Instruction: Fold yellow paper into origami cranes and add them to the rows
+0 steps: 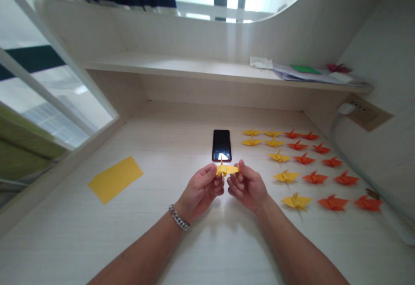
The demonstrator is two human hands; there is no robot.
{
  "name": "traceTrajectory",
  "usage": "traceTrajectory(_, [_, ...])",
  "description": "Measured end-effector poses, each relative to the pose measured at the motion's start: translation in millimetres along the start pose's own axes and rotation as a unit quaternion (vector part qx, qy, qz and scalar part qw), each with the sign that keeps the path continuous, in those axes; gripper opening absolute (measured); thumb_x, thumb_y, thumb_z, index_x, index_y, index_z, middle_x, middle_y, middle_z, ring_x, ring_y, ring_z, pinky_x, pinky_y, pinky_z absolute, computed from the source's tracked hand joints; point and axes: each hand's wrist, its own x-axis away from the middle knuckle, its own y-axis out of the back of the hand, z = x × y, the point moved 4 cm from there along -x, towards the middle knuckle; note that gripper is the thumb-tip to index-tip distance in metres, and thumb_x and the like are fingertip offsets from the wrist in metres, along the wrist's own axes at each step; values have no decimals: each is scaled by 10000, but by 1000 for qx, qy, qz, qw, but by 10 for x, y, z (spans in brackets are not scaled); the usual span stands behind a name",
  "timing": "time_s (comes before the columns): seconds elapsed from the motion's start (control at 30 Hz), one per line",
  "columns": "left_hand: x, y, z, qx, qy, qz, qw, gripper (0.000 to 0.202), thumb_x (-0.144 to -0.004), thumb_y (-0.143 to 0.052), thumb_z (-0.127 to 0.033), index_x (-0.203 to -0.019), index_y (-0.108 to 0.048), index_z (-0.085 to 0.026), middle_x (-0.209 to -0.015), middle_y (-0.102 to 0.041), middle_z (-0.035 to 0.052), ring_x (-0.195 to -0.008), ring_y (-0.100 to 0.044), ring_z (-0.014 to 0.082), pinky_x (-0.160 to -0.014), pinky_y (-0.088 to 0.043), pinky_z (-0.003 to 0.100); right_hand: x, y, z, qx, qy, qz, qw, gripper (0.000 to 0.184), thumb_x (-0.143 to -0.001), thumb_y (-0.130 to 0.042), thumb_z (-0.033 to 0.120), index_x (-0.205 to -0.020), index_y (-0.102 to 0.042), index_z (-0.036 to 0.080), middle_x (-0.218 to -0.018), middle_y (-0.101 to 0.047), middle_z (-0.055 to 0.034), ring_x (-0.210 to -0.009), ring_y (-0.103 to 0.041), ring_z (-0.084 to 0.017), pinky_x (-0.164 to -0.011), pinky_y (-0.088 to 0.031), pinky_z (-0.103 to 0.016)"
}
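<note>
A pale wooden desk (97,241) is seen filling the lower view, backed by a long shelf (168,65) of the same wood at the far side. On the right end of that shelf, a loose stack of papers (316,76) is laid, with a green sheet on top.

Down on the desk, a flat yellow sheet (115,179) is found at the left, lying alone and well apart from everything else. To the right, folded paper figures are set out in rows running from far to near: the yellow figures (285,175) are lined up on the inner side, the orange figures (315,177) on the outer side, towards the right wall.

At the near centre, two bare forearms are brought in. The left hand (201,190) is curled, thumb and fingers pinched on the left end of a small yellow folded piece (227,169). The right hand (248,185) is curled likewise, pinched on the right end. The piece is held between both hands, raised above the desk, just near of a dark phone (221,145) that is lying flat with a bright glint on its screen.

A silver chain bracelet (179,218) is worn on the left wrist.
</note>
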Motion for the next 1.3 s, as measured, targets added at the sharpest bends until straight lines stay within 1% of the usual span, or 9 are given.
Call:
traceTrajectory(0.17, [-57,62,-23,-143,-27,-48,988,244,-834,-619,-340,-712,-545,-142,-592,-465,-25,-525,-406,71,-508,-321,205,-34,150,71,92,58,-101,989,433,-781,-613,527,-575,-513,160,-459,-480,28,-388,-402,-78,-367,-254,-197])
traceTrajectory(0.27, [-74,79,-29,-200,-43,-64,977,287,-815,-636,-361,-663,-537,-138,-570,-472,-21,-518,-399,77,-502,-309,213,-34,139,67,147,70,-110,980,343,-750,-682,458,-658,-571,146,-489,-498,33,-399,-405,-66,-374,-280,-183])
traceTrajectory(0.33, [-71,68,-20,-184,-33,-56,981,289,-809,-641,-368,-664,-534,-142,-567,-476,-19,-520,-408,82,-509,-317,218,-29,89,37,143,51,-93,984,279,-741,-706,399,-719,-599,142,-487,-492,43,-389,-394,-59,-373,-288,-174])
traceTrajectory(0.43, [-55,36,-5,-117,-13,-35,992,257,-809,-643,-365,-717,-542,-147,-588,-481,-18,-532,-432,89,-525,-337,224,-16,18,15,86,33,-77,993,228,-752,-701,342,-728,-599,140,-487,-495,40,-398,-407,-57,-379,-308,-161])
traceTrajectory(0.57, [-38,12,17,-44,-5,-15,999,230,-836,-610,-370,-800,-565,-147,-594,-476,-20,-534,-446,95,-542,-363,231,-9,0,20,24,36,-86,995,179,-744,-709,276,-724,-600,136,-489,-494,41,-409,-405,-49,-380,-315,-139])
traceTrajectory(0.7, [-28,12,35,-1,1,-1,1000,231,-839,-606,-364,-779,-557,-147,-611,-489,-12,-552,-473,103,-563,-390,242,-10,23,11,1,35,-88,996,166,-760,-697,269,-738,-603,134,-483,-487,43,-405,-401,-48,-379,-321,-137])
traceTrajectory(0.83, [-28,14,43,12,14,11,1000,224,-835,-616,-341,-756,-551,-142,-627,-505,-4,-567,-492,109,-589,-414,257,-8,36,20,-17,39,-90,995,192,-785,-674,286,-698,-572,148,-477,-484,42,-396,-400,-54,-377,-322,-146])
traceTrajectory(0.97, [-37,12,40,19,-1,12,1000,240,-834,-617,-344,-728,-543,-141,-627,-503,-7,-570,-498,109,-589,-420,257,-4,21,24,-26,42,-95,994,205,-778,-676,272,-668,-555,149,-466,-477,44,-388,-389,-52,-371,-313,-143])
traceTrajectory(1.3, [-50,32,49,22,1,-5,1000,217,-851,-596,-337,-761,-565,-141,-628,-508,-9,-574,-508,109,-582,-413,255,2,25,30,-35,41,-103,993,209,-763,-687,271,-662,-544,158,-468,-481,45,-393,-382,-55,-375,-316,-146])
